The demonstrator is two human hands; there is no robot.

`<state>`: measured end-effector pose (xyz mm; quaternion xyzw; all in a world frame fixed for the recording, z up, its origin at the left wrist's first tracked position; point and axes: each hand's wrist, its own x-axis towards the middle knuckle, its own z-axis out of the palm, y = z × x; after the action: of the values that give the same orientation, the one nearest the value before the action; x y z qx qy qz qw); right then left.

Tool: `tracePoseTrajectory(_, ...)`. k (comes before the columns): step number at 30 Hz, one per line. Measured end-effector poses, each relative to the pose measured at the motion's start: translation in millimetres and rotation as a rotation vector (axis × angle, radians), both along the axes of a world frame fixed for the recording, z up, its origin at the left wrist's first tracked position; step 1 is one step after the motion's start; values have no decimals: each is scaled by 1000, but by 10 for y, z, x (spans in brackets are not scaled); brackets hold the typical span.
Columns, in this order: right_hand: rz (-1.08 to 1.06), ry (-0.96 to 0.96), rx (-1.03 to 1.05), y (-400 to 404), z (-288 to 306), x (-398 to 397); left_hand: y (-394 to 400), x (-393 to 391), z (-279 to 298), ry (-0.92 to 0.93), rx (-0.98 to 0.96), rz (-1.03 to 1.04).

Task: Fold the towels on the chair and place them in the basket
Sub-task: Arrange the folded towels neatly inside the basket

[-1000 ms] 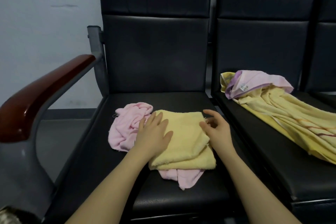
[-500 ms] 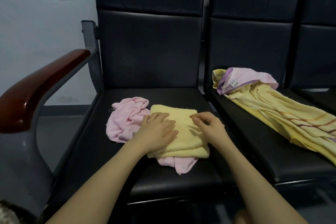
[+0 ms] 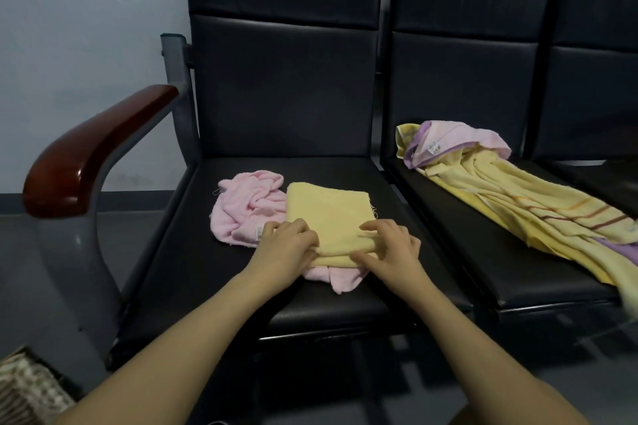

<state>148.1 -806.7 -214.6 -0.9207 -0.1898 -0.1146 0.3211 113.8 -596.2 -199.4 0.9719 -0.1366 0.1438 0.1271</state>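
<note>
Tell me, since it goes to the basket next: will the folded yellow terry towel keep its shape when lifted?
Probably not unaided. The folded yellow terry towel looks soft and floppy, its layers loose at the near edge where both hands, left and right, grip it. It seems light; supporting it underneath should help.

Single head-worn wide-angle view, forward and down, close over the chair seat (image 3: 193, 262).

Yellow towel (image 3: 328, 214), pink towel (image 3: 245, 209)
</note>
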Motion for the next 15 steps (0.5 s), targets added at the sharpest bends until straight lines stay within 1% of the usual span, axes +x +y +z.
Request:
tracePoseTrajectory(2, 9, -18, -27, -31, -74, -38, 11, 13, -20, -173, -35, 6)
tracePoseTrajectory(4, 22, -45, -49, -62, -132, -67, 49, -2, -28, -273, -62, 6)
tracePoseTrajectory(6, 22, -79, -39, -91, -167, -76, 78, -43, -65, -252, -60, -21)
tracePoseTrajectory(9, 29, -144, -53, -121, -194, -75, 104, -107, -160, -154, -47, -61)
tracePoseTrajectory(13, -1, -267, -11, -195, -129, -94, 121, -157, -180, -132, -123, 59)
tracePoseTrajectory(15, 26, -341, -57, -244, -124, -121, 171, -182, -172, -145, -147, 41)
